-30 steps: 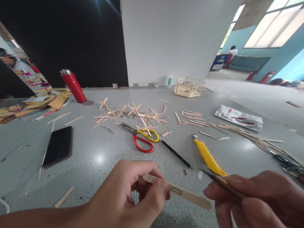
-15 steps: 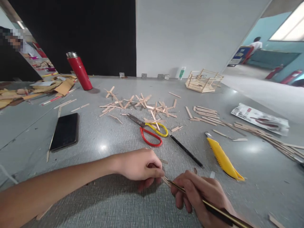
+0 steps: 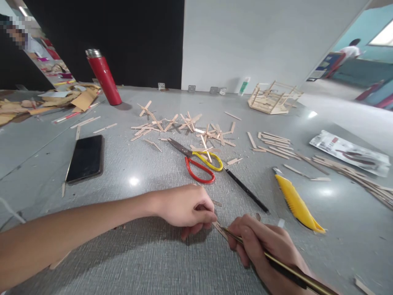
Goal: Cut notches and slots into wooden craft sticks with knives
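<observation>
My left hand (image 3: 187,207) is closed, pinching a flat wooden stick (image 3: 220,229) down against the grey table (image 3: 138,254). My right hand (image 3: 264,246) is wrapped round a thin dark pencil-like tool with a gold tip (image 3: 276,262), its point resting on the stick just right of my left fingers. Most of the stick is hidden under both hands.
Red-and-yellow scissors (image 3: 199,164), a black pen (image 3: 245,189) and a yellow utility knife (image 3: 296,203) lie just beyond my hands. Further back are scattered wooden sticks (image 3: 184,125), a stick-built frame (image 3: 273,98), a red flask (image 3: 102,76), a phone (image 3: 86,157) and a printed packet (image 3: 350,151).
From held up in the air, the stick came down onto the table, and both hands lowered with it. The view tilted down and shifted slightly since half a second ago.
</observation>
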`<state>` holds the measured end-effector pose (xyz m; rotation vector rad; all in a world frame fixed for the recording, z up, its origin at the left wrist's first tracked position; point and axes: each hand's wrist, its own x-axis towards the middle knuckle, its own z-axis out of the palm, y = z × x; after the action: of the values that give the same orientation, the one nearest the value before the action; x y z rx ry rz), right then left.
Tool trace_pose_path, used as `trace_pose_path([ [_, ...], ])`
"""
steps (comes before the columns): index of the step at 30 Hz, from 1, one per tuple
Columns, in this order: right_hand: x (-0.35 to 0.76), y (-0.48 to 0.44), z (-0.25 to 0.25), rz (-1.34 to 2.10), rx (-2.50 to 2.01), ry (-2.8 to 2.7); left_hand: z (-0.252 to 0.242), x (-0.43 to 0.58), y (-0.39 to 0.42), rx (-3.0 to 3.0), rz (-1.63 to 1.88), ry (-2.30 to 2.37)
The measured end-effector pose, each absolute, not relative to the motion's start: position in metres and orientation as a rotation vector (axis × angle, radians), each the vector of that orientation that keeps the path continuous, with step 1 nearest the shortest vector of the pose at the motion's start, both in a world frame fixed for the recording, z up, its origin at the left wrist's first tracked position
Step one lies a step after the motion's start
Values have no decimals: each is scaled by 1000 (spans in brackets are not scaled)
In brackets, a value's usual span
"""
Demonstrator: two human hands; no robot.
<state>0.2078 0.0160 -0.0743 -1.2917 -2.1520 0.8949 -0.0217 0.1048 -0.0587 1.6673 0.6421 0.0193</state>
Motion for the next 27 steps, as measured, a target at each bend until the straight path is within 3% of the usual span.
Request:
trace_pose_path([
  [19, 201, 17, -78, 902, -1328, -2199, -59, -22, 103, 1691, 46, 640],
  [27, 199, 21, -70, 1052, -1391, -1991, -59, -22, 102, 1650, 17, 679],
])
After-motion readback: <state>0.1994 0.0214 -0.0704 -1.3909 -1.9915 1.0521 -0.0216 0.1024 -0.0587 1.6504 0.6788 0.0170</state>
